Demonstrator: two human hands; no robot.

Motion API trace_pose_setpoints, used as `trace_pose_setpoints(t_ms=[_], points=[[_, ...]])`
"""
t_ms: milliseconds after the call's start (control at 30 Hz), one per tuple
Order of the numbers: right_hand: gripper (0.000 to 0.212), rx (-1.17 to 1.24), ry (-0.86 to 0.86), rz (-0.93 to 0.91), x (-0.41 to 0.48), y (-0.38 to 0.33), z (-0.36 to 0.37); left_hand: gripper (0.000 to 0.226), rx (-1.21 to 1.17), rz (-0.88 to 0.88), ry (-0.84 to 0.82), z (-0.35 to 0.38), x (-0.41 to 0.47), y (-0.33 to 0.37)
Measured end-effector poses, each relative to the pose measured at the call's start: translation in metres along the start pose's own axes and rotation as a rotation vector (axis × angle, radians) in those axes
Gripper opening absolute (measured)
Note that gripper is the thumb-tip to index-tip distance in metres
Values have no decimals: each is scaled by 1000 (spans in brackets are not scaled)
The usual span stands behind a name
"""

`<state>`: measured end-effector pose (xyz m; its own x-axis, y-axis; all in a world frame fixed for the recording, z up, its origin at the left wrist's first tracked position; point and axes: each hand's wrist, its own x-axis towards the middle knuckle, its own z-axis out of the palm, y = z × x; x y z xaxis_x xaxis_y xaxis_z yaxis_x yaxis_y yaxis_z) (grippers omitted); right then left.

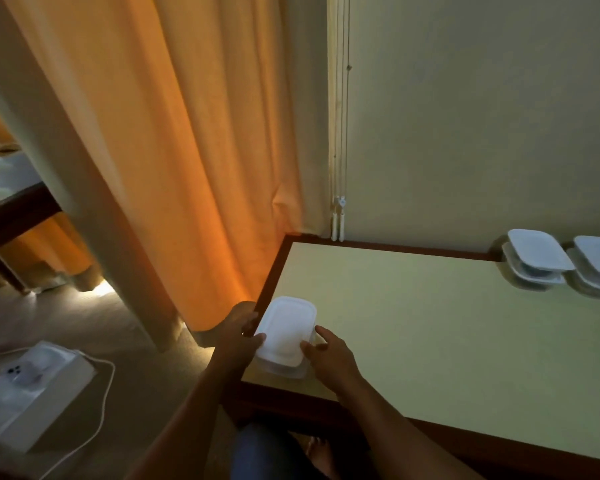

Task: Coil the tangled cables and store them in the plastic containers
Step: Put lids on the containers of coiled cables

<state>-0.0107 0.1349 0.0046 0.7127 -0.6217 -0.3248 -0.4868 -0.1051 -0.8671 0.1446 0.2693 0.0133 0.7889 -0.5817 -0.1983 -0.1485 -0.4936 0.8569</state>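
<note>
The left hand (238, 336) grips the left side of a white lidded container (286, 332), with its thumb lying on the lid's near-left edge and its fingers curled around the wall. The right hand (329, 355) holds the near-right corner, thumb on the lid and forefinger stretched along the right wall. The hands are apart, one on each side of the box, both clamped on it.

The container stands at the 7 o'clock corner of the pale yellow table (430, 341), close to the dark wooden rim. Toward 2 o'clock from the hands, well apart from them and against the wall, are two more stacks of white containers, the nearer stack (536, 259) just beside the farther stack (596, 265).

At 11 o'clock an orange curtain (174, 150) hangs to the floor beside the table. At 9 o'clock from the hands, down on the floor, a white box (59, 375) carries a phone (16, 374), and a white cable (99, 403) loops around the box's right side.
</note>
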Motion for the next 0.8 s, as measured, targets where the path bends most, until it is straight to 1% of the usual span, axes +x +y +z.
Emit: trace_pose_setpoints(t_ms=[133, 233, 333, 400, 633, 800], points=[[66, 103, 16, 7, 13, 16, 16, 33, -272, -115, -112, 2, 0, -12], [58, 142, 15, 21, 10, 13, 15, 34, -374, -137, -160, 5, -1, -17], [45, 145, 12, 29, 6, 11, 10, 43, -371, -127, -154, 12, -2, -18], [44, 164, 21, 44, 5, 14, 4, 47, -364, -136, -140, 22, -4, -17], [40, 158, 64, 63, -9, 46, -47, 47, -441, -151, -160, 78, -28, 7], [35, 224, 138, 109, -25, 78, -101, 47, -454, -154, -208, 134, -46, 37]])
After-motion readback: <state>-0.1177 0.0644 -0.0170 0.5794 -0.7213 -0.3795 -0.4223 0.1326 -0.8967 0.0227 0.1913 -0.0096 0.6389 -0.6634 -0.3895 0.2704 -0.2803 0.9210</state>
